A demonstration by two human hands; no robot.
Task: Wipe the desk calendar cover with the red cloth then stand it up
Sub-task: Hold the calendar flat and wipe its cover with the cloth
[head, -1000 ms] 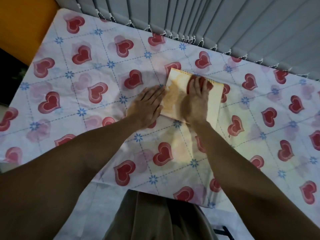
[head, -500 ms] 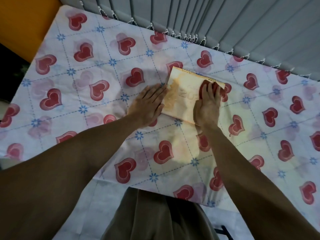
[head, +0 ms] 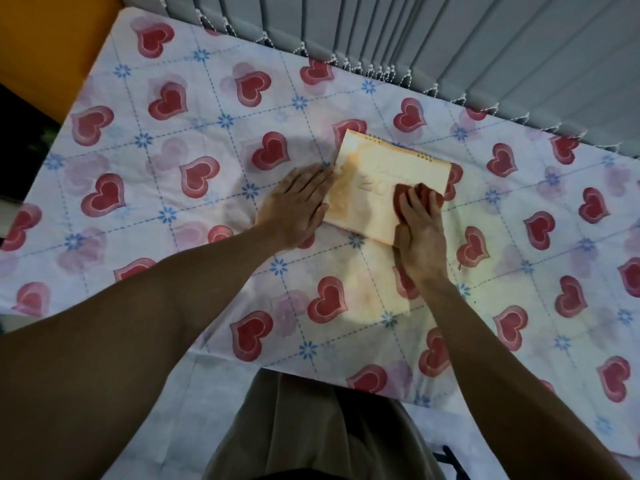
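Observation:
The desk calendar [head: 381, 174] lies flat on the table, a cream and orange cover facing up with spiral wire along its far edge. My right hand [head: 420, 230] presses the red cloth [head: 429, 195] onto the cover's near right corner; only a little of the cloth shows past my fingers. Flat on the tablecloth, my left hand [head: 298, 206] has its fingers together and its fingertips against the calendar's left edge.
A white tablecloth [head: 173, 216] with red hearts and blue flowers covers the table. Grey vertical blinds [head: 450, 46] hang along the far edge. An orange surface [head: 45, 39] stands at the far left. The table's near edge is just before my lap.
My right hand has slid the red cloth from the cover's far middle to the right, then toward me to the near right corner. My left hand has stayed put.

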